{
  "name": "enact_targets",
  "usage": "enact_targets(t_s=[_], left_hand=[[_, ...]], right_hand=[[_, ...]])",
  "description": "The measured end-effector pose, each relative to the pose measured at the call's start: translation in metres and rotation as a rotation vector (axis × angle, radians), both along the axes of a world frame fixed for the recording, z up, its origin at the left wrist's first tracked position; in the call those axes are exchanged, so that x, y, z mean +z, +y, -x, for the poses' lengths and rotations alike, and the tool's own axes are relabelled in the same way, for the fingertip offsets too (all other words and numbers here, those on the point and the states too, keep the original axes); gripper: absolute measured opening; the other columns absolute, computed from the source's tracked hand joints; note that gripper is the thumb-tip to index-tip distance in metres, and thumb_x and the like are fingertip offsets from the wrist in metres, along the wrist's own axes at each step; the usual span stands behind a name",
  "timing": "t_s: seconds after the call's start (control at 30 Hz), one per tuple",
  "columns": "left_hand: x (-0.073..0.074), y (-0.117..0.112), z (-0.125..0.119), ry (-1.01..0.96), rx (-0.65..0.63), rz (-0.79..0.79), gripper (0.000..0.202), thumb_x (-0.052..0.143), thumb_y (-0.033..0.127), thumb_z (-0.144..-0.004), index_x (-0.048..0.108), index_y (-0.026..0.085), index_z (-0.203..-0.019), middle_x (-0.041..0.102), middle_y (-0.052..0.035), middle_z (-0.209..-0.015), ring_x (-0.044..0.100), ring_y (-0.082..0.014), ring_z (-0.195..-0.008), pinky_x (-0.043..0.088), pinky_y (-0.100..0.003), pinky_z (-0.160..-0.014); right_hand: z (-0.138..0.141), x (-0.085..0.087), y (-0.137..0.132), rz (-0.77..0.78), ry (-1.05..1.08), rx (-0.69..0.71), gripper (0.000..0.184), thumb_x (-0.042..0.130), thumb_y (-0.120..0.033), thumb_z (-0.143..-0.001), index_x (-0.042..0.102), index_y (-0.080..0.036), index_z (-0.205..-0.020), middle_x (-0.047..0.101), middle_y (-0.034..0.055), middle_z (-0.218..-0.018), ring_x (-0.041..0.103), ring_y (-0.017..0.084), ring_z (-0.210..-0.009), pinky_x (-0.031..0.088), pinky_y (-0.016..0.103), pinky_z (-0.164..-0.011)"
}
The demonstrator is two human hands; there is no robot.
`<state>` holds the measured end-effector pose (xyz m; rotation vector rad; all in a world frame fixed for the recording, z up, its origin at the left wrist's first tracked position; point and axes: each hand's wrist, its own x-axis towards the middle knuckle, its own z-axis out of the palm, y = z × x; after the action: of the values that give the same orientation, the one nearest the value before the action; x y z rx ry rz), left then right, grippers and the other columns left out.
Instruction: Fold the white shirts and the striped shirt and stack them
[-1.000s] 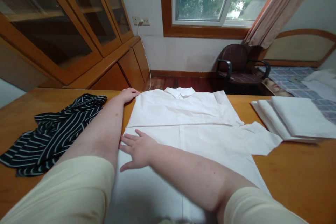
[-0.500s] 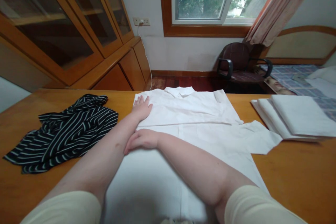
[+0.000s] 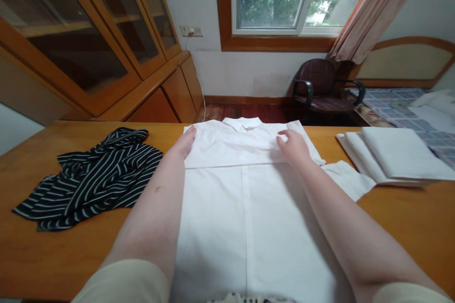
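Now pressing left hand [image 3: 185,144] and right hand [image 3: 293,147], both open flat and gripping nothing, on the folded top of the white shirt [image 3: 245,208] lying on the table [image 3: 408,220], likely holding that fold down.

My top has plain, loose, pale cream short sleeves [image 3: 128,284]; below them my forearms, left hand [image 3: 185,144] and right hand [image 3: 293,146] are bare.

You had bare table [image 3: 408,227] right of the shirt [image 3: 249,218]; a striped garment [image 3: 92,180] crowded your left, folded cloths [image 3: 394,156] the far right.
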<state>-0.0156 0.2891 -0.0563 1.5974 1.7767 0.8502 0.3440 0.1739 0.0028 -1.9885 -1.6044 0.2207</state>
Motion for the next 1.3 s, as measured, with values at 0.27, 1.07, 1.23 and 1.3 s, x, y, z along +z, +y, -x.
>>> enact_targets(t_s=[0.27,1.07,1.23,1.3], left_hand=[[0.010,-0.004,0.027,-0.921,0.031,-0.004,0.056,0.021,0.046,-0.096,0.050,0.012,-0.130,0.048,-0.0131,-0.139,0.042,-0.0179,-0.131,0.025,-0.034,-0.114],[-0.002,-0.007,-0.005,0.309,-0.188,-0.021,0.050,0.043,0.041,-0.088,0.051,0.022,-0.133,0.033,-0.0064,-0.150,0.021,-0.0233,-0.141,0.011,-0.041,-0.115],[0.008,-0.014,-0.015,0.641,-0.225,0.019,0.065,0.038,0.053,-0.088,0.032,0.022,-0.146,0.017,-0.0087,-0.155,0.012,-0.0296,-0.143,0.009,-0.050,-0.114],[0.014,-0.021,-0.026,0.696,-0.209,-0.046,0.063,0.036,0.049,-0.090,0.031,0.019,-0.146,0.017,-0.0109,-0.155,0.010,-0.0318,-0.143,0.007,-0.053,-0.113]], right_hand=[[-0.074,-0.028,-0.001,0.228,-0.021,-0.257,0.046,0.051,-0.043,-0.083,0.064,-0.013,-0.115,0.068,0.0139,-0.104,0.062,0.026,-0.095,0.043,0.033,-0.080],[-0.080,-0.022,-0.004,0.445,-0.180,-0.376,0.043,0.045,-0.040,-0.087,0.062,-0.008,-0.109,0.065,0.0228,-0.104,0.061,0.034,-0.099,0.045,0.041,-0.078],[-0.052,-0.009,-0.014,0.072,-0.357,-0.221,0.047,0.044,-0.035,-0.088,0.050,-0.007,-0.125,0.057,0.0227,-0.121,0.052,0.033,-0.114,0.038,0.043,-0.092],[-0.029,-0.010,-0.017,-0.030,-0.384,0.054,0.050,0.043,-0.037,-0.089,0.047,-0.008,-0.130,0.048,0.0203,-0.135,0.044,0.030,-0.124,0.033,0.041,-0.101]])
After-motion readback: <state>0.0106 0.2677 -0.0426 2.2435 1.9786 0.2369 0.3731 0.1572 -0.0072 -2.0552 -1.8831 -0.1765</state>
